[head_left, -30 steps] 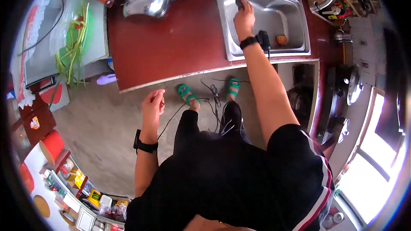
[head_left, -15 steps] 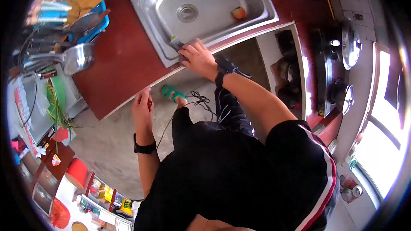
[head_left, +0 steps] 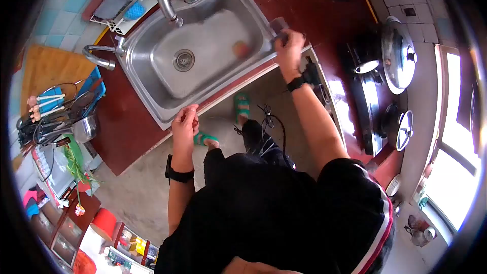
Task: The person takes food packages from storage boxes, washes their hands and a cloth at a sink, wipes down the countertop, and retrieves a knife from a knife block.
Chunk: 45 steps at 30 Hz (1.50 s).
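Note:
My right hand (head_left: 290, 53) is closed around a dark grey, partly see-through object (head_left: 278, 25). Motion blur hides its kind; it is over the right rim of the steel sink (head_left: 152, 114). My left hand (head_left: 186, 122) is by the sink's front corner, at the counter edge, its fingers curled together. Whatever those fingers may hold is hidden. Inside the basin lies a small, blurred red-orange piece of fruit or vegetable (head_left: 239, 49), to the right of the drain (head_left: 183, 60).
A curved faucet (head_left: 163, 0) reaches over the basin. Left on the red counter (head_left: 114, 137) are a wooden board (head_left: 48, 71), a metal pot (head_left: 84, 129) and several utensils. To the right, a lidded pan (head_left: 397, 56) stands on the stove (head_left: 366, 116). Cables hang by my legs.
My right hand has moved from the sink's front-left rim to its right side, still gripping the grey object. The view has shifted, showing more of the faucet. My left hand stays curled near the edge.

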Each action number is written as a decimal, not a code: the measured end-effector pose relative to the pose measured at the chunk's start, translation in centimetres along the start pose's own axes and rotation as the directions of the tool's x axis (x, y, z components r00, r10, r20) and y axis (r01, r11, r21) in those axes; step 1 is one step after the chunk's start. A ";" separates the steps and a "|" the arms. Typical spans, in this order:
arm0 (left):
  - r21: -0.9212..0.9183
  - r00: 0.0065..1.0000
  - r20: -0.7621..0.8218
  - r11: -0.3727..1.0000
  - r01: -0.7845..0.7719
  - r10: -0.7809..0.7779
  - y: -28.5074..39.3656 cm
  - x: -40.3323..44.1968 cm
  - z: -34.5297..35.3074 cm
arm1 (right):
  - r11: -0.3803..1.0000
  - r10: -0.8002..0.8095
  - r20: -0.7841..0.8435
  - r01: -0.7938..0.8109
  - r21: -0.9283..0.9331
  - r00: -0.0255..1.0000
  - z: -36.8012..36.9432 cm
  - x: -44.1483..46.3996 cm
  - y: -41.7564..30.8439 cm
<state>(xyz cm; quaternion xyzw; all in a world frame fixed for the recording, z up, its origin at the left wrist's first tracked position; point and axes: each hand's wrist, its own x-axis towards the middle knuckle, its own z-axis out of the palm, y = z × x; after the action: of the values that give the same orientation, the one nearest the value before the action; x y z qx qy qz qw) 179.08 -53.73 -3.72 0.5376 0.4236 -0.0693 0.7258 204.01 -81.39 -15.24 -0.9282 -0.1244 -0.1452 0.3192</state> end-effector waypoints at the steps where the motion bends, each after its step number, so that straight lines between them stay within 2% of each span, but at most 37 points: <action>1: 0.021 1.000 -0.002 1.000 0.000 0.000 0.2 0.5 0.7 | 0.990 0.140 -0.186 -0.141 0.005 0.973 -1.4 2.1 0.7; 3: 0.055 1.000 -0.002 0.998 -0.002 0.003 0.4 1.5 1.4 | 0.958 0.280 -0.276 -0.248 0.147 0.919 -1.6 4.6 2.6; 4: 0.082 0.999 -0.032 0.997 0.009 -0.006 0.7 1.9 2.0 | 0.946 0.306 -0.246 -0.265 0.185 0.920 -1.7 5.5 3.5; 7: 0.056 0.998 -0.059 0.998 0.031 -0.028 0.5 3.2 2.0 | 0.961 0.217 -0.275 -0.156 0.228 0.937 -1.2 9.7 3.0; 8: 0.051 0.997 -0.069 0.998 0.032 -0.029 0.1 3.5 2.0 | 0.944 0.223 -0.279 -0.135 0.302 0.934 -1.2 11.1 1.7; 11: 0.032 0.995 -0.087 0.998 0.055 -0.052 -0.3 4.4 2.3 | 0.988 0.107 -0.216 -0.080 0.131 0.971 3.4 14.2 2.1; 13: 0.007 0.990 -0.095 0.994 0.105 -0.104 0.3 4.4 2.9 | 0.984 0.043 -0.118 -0.063 -0.167 0.992 7.3 15.4 2.1; 14: 0.006 0.990 -0.094 0.995 0.103 -0.102 0.4 4.7 3.1 | 0.981 0.007 -0.034 -0.014 -0.193 0.999 8.3 16.1 1.7; 16: 0.009 0.990 -0.093 0.994 0.107 -0.106 0.3 5.0 3.3 | 0.963 0.020 0.069 -0.001 -0.271 0.997 13.1 16.9 3.8; 18: 0.003 0.989 -0.103 0.994 0.106 -0.105 -0.3 5.7 3.4 | 0.940 0.037 0.159 0.020 -0.341 0.987 14.7 17.2 4.3; 21: -0.011 0.988 -0.108 0.994 0.106 -0.107 -0.7 6.3 3.5 | 0.948 -0.008 0.132 0.050 -0.315 0.991 15.7 17.0 5.2; 30: -0.035 0.994 -0.075 0.996 0.079 -0.081 0.6 6.0 6.2 | 0.987 -0.152 0.125 0.158 -0.034 0.980 15.1 16.6 6.3; 33: -0.012 0.993 -0.080 0.997 0.081 -0.082 0.6 5.5 6.0 | 0.993 -0.026 0.272 -0.006 0.119 0.962 12.3 16.9 4.7; 34: -0.003 0.993 -0.082 0.996 0.087 -0.087 0.7 5.3 5.9 | 0.944 0.071 0.363 -0.179 0.275 0.929 11.7 17.6 4.9; 36: 0.009 0.994 -0.076 0.997 0.073 -0.072 1.5 4.6 5.9 | 0.699 0.186 0.581 -0.523 0.488 0.792 10.4 19.0 5.7; 37: 0.014 0.995 -0.076 0.998 0.068 -0.067 1.8 4.4 5.7 | 0.510 0.236 0.561 -0.593 0.624 0.793 9.6 18.7 5.8; 39: 0.010 0.996 -0.063 0.998 0.063 -0.062 2.1 4.6 5.3 | 0.066 0.338 0.543 -0.595 0.801 0.769 7.6 18.5 6.0; 41: 0.008 0.997 -0.048 0.998 0.067 -0.066 1.6 4.6 4.5 | 0.373 0.543 0.272 -0.518 0.769 0.794 7.1 17.3 7.8; 42: 0.011 0.997 -0.034 0.998 0.065 -0.064 1.3 4.9 4.1 | 0.781 0.479 0.020 -0.436 0.448 0.878 6.7 16.7 9.2; 43: 0.015 0.998 -0.016 0.998 0.057 -0.057 1.3 5.6 3.9 | 0.913 0.357 -0.076 -0.330 0.241 0.931 6.4 15.3 10.3; 45: 0.031 0.998 -0.016 0.997 0.064 -0.064 1.3 6.3 3.9 | 0.948 0.280 0.043 -0.283 0.148 0.959 7.6 14.3 10.6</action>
<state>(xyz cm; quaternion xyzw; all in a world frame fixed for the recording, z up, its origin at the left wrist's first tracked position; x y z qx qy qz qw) 185.91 -54.20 -6.85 0.5357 0.4450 -0.0951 0.7113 222.14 -82.76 -21.93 -0.9108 -0.0050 -0.0783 0.4053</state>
